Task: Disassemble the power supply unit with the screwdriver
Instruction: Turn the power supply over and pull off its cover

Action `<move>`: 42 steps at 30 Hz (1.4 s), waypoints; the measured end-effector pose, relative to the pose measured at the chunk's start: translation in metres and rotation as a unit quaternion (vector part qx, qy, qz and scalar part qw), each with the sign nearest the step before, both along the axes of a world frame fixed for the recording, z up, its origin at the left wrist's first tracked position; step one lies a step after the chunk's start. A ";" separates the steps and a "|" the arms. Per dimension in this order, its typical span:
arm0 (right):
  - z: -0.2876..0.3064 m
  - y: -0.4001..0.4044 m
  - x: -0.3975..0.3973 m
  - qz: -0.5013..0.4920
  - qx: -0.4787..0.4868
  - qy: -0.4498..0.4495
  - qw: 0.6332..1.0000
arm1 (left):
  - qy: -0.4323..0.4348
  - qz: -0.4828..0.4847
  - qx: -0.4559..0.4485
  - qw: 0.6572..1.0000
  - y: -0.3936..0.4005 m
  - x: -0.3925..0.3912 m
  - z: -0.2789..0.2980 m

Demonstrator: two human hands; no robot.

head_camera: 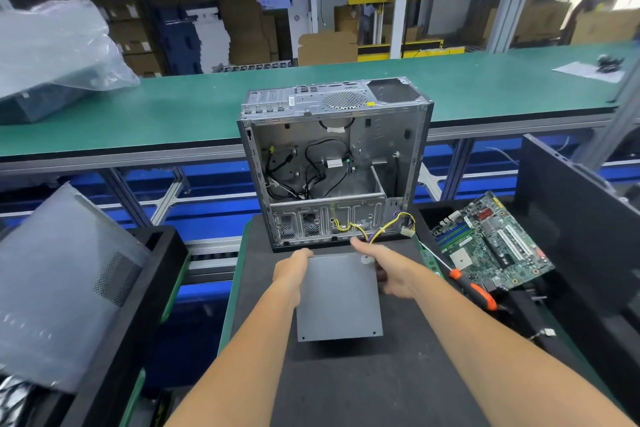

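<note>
A grey metal power supply unit (339, 298) lies on the black mat in front of me, its flat plain side up. My left hand (291, 269) grips its far left corner. My right hand (388, 269) holds its far right edge, fingers curled around the side. Its yellow, black and purple cable bundle (384, 227) runs from the unit up against the open computer case (332, 163), which stands empty just behind it. The orange-handled screwdriver (472, 289) lies on the mat to the right of my right hand, untouched.
A green motherboard (491, 243) lies to the right, beside a dark side panel (581, 218). A grey case panel (65, 288) leans in a black bin at left. Behind the case runs a green bench (173, 114) with a plastic-wrapped unit (52, 55).
</note>
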State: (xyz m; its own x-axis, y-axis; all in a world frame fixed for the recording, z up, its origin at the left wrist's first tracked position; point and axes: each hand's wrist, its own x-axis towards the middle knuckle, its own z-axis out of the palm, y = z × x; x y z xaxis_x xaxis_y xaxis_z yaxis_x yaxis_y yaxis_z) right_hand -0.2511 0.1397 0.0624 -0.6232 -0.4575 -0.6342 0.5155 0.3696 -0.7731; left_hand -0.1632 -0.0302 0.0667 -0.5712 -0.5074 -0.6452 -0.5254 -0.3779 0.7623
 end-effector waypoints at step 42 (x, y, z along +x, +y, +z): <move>-0.046 0.023 0.055 0.118 0.049 0.212 0.969 | 0.105 -0.143 -0.204 0.963 0.021 0.080 -0.080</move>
State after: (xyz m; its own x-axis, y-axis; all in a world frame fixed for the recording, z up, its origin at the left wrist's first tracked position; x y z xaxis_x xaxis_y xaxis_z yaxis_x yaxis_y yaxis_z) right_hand -0.1960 0.1628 0.0161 -0.7220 -0.5699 -0.3925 0.0515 0.5213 -0.8518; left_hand -0.0827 -0.0089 -0.0137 -0.8214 -0.4963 -0.2812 -0.3820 0.1126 0.9173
